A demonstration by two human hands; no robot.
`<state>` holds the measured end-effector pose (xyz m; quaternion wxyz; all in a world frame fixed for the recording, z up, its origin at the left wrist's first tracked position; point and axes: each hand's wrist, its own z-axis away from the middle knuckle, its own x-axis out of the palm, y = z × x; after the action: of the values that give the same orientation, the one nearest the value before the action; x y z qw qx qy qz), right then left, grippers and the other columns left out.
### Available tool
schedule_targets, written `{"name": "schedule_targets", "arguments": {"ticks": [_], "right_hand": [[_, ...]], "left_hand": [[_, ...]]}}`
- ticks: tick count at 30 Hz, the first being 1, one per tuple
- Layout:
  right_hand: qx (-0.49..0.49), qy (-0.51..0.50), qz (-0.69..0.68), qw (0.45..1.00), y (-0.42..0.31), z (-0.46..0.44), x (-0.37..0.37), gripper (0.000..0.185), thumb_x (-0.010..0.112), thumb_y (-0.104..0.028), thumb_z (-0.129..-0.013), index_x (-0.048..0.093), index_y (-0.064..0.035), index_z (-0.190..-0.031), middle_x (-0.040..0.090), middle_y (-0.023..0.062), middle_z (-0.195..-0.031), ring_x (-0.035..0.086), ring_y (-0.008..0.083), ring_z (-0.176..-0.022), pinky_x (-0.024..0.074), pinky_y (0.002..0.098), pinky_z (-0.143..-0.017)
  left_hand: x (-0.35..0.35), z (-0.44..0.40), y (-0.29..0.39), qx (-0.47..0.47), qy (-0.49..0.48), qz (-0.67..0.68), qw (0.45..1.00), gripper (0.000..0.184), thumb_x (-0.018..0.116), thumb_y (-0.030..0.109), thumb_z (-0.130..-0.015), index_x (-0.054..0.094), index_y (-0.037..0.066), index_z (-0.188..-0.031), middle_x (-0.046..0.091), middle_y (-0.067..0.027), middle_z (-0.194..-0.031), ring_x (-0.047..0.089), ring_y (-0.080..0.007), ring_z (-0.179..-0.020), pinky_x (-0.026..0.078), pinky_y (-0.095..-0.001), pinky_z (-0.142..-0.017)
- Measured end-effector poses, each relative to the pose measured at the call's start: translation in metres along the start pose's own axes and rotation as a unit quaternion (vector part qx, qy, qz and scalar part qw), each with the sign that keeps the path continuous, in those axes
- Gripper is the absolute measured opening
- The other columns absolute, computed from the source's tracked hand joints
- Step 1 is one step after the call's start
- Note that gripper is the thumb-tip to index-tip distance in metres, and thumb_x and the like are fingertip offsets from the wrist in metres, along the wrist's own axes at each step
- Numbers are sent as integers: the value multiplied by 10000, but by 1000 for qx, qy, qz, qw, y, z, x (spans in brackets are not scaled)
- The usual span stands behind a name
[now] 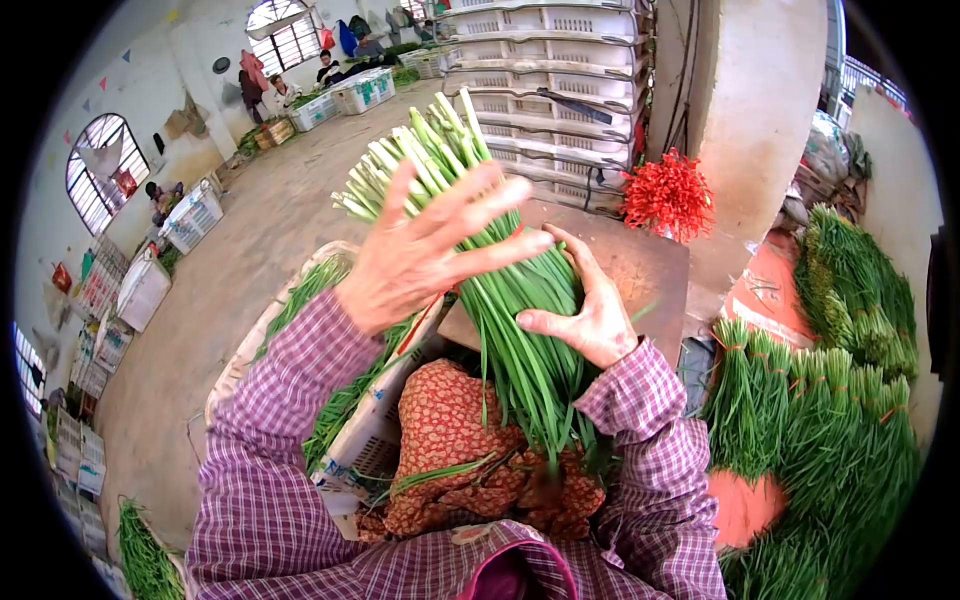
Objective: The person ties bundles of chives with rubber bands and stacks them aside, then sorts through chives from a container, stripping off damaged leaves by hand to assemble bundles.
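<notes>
While the left hand [412, 262] is splayed wide and the right hand [597, 315] clasps the green bundle [525, 310], a one-sided hold could let outer stalks [360, 195] slip loose.

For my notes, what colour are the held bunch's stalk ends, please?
The stalk ends are whitish green, clearest in the head view.

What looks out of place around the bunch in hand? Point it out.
A few loose green leaves lie across the patterned cloth, outside the bunch in hand. They look like strays, since the bunch's own stalks are gathered together. Nothing else stands out.
</notes>
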<state>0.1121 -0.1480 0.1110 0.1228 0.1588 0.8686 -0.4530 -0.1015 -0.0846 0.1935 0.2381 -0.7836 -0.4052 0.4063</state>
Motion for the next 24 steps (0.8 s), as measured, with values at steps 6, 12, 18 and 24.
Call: {"name": "schedule_targets", "arguments": {"ticks": [6, 12, 18, 24], "right_hand": [[-14, 133, 29, 991, 4, 21, 10, 926, 835, -264, -611, 356, -55, -1376, 563, 197, -1235, 591, 333, -1100, 461, 406, -961], [28, 50, 15, 998, -15, 33, 37, 968, 786, -454, -678, 317, 10, -1386, 525, 248, -1260, 536, 360, -1162, 442, 425, -973], [-16, 106, 36, 994, -34, 3, -14, 990, 762, -352, -754, 169, 26, -1451, 314, 266, -1436, 364, 386, -1307, 322, 465, -1073], [-60, 85, 24, 994, -11, -36, -18, 574, 697, -230, -791, 474, -90, -1300, 570, 152, -1194, 530, 261, -1146, 417, 389, -962]], "left_hand": [[-24, 45, 16, -361, 167, 233, 887, 944, 807, 185, -628, 319, 105, -1432, 310, -136, -1475, 270, -299, -1387, 150, -470, -1153], [17, 28, 68, -522, 99, 774, 343, 721, 757, 209, -702, 434, -15, -1306, 539, -135, -1227, 516, -247, -1140, 398, -364, -1015], [17, 34, 89, -538, 32, 796, 275, 628, 714, 171, -688, 488, -23, -1241, 591, -111, -1094, 596, -205, -986, 522, -326, -868], [12, 22, 110, -519, -2, 833, 191, 656, 718, 180, -666, 484, -13, -1247, 591, -113, -1091, 611, -216, -948, 533, -338, -846]]}}
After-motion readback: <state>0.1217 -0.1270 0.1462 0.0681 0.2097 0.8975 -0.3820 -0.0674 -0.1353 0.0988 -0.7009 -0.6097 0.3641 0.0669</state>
